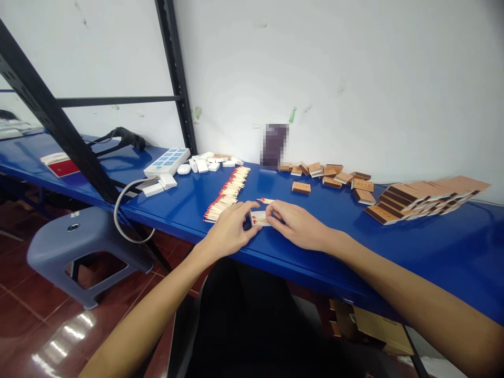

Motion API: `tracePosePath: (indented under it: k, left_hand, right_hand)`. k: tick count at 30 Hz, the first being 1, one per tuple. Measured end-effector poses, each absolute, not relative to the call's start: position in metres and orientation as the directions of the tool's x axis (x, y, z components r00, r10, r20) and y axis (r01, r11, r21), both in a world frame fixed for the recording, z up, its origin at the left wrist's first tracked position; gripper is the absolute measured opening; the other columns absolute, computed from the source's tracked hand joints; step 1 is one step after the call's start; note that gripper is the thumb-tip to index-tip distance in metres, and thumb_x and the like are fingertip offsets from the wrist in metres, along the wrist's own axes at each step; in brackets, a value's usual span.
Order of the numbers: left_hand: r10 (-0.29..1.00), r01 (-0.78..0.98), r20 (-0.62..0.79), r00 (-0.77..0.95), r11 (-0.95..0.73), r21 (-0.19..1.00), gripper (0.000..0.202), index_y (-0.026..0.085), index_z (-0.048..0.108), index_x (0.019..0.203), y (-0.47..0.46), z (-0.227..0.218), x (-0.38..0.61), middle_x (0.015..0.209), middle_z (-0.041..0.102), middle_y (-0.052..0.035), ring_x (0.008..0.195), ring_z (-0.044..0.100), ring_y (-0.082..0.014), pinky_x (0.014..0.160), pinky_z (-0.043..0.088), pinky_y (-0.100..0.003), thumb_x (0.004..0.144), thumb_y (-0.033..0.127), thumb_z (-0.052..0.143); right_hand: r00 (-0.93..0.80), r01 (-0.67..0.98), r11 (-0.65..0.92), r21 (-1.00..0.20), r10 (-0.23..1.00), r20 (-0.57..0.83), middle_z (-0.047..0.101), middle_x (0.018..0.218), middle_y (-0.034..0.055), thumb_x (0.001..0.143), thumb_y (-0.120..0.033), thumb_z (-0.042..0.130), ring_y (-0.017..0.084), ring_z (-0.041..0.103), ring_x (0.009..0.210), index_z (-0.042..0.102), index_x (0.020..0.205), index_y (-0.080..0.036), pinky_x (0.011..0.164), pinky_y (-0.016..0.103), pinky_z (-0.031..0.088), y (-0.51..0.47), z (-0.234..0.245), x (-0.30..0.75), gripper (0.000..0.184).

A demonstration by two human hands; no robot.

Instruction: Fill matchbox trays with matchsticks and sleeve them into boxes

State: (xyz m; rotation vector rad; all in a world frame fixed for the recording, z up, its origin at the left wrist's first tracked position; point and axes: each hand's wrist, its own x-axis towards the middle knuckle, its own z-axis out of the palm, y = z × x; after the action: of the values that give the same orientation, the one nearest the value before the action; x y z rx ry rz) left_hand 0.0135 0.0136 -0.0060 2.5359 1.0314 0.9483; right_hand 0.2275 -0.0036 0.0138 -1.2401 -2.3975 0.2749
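Observation:
My left hand (230, 228) and my right hand (297, 224) meet near the front edge of the blue table (433, 247). Both pinch a small white matchbox tray (260, 218) with red-tipped matches in it. A long row of loose matches (228, 193) lies just beyond my left hand. A few single matches (265, 200) lie right behind the tray.
Brown matchbox sleeves (334, 177) are scattered at the back, with a fanned stack (425, 199) at the right. White trays (212, 161), a power strip (167, 161) with a cable, and a blurred dark object (274, 146) stand by the wall. A grey stool (84, 249) sits on the floor left.

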Motion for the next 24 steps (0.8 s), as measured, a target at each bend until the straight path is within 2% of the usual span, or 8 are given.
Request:
tracePosePath:
  k: [3,7,11,16,24]
  left_hand:
    - [0.677,0.540,0.467,0.569,-0.736,0.408,0.022,0.019,0.066,0.109,0.013,-0.004,0.013,0.093,0.064,-0.0041,0.084,0.060,-0.0190,0.082,0.048,-0.034,0.090,0.030,0.064]
    - [0.676,0.535,0.446,0.587,-0.737,0.413,0.017,0.019,0.069,0.102,0.012,-0.003,0.011,0.098,0.064,-0.0054,0.087,0.061,-0.0195,0.082,0.049,-0.034,0.091,0.031,0.063]
    - [0.666,0.526,0.451,0.594,-0.746,0.410,0.020,0.020,0.069,0.106,0.013,-0.005,0.011,0.104,0.064,-0.0059,0.091,0.061,-0.0198,0.083,0.049,-0.033,0.093,0.032,0.061]
    - [0.673,0.533,0.452,0.586,-0.739,0.412,0.026,0.020,0.067,0.114,0.012,-0.004,0.012,0.102,0.064,-0.0054,0.089,0.060,-0.0190,0.084,0.048,-0.033,0.092,0.031,0.062]
    - [0.679,0.542,0.447,0.583,-0.734,0.409,0.024,0.020,0.067,0.112,0.011,-0.003,0.012,0.098,0.064,-0.0050,0.089,0.060,-0.0198,0.084,0.048,-0.034,0.091,0.030,0.063]
  right_hand:
    - [-0.484,0.743,0.569,-0.351,0.820,0.305,0.062,0.092,0.0046,0.100,-0.032,0.037,0.019,0.056,0.077,0.050,0.092,-0.022,0.067,0.031,0.040,0.000,0.012,0.228,0.018]
    - [-0.335,0.842,0.450,-0.300,0.869,0.364,0.063,0.091,0.0048,0.094,-0.024,0.042,0.019,0.056,0.074,0.052,0.101,-0.022,0.064,0.031,0.039,0.015,0.006,0.238,0.012]
    - [-0.306,0.886,0.394,-0.243,0.893,0.330,0.063,0.092,0.0063,0.095,-0.027,0.044,0.019,0.057,0.073,0.055,0.099,-0.021,0.063,0.031,0.040,0.029,0.000,0.246,0.013]
    - [-0.314,0.889,0.393,-0.238,0.898,0.308,0.064,0.092,0.0055,0.097,-0.030,0.044,0.019,0.057,0.074,0.057,0.097,-0.022,0.065,0.031,0.039,0.033,-0.003,0.247,0.016]
    - [-0.292,0.886,0.385,-0.256,0.895,0.337,0.065,0.093,0.0054,0.097,-0.029,0.045,0.019,0.058,0.076,0.058,0.100,-0.022,0.063,0.031,0.039,0.034,-0.003,0.247,0.016]
